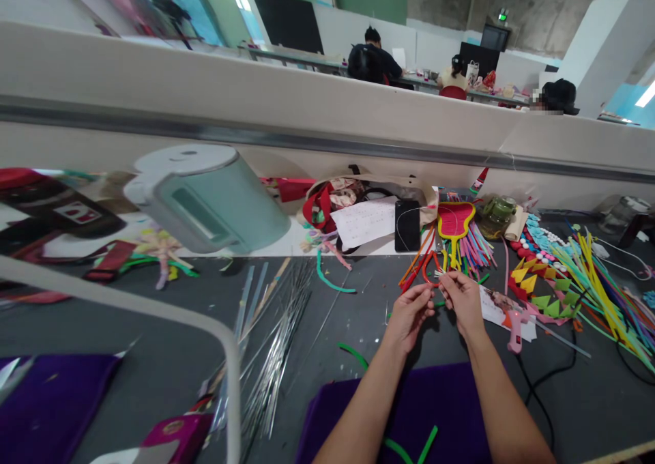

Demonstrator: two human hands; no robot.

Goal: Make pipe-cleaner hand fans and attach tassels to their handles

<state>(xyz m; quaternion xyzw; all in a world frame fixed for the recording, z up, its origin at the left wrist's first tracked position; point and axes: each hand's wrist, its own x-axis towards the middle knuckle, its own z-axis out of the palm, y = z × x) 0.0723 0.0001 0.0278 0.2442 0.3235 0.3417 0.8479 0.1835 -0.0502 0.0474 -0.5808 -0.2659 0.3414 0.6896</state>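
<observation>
Above the folded purple cloth (445, 409), my left hand (410, 315) and my right hand (463, 301) are close together, their fingertips pinched. A bent orange-red pipe cleaner (426, 267) runs to the fingertips of both hands; its exact grip is partly hidden. Just beyond them lies a red fan-shaped piece with a yellow edge (455, 220), next to a bundle of coloured pipe cleaners (478, 245). Short green pipe cleaner pieces (354, 353) lie near my left forearm and on the cloth. A pink glue gun (516, 331) rests right of my right hand.
Thin metal wires (279, 355) lie left of the cloth. A pale-green kettle-like jug (225, 205), a black phone (407, 225) and a glass jar (499, 216) stand or lie along the back. More pipe cleaners (604, 280) spread right. A grey curved bar (233, 361) crosses the left foreground.
</observation>
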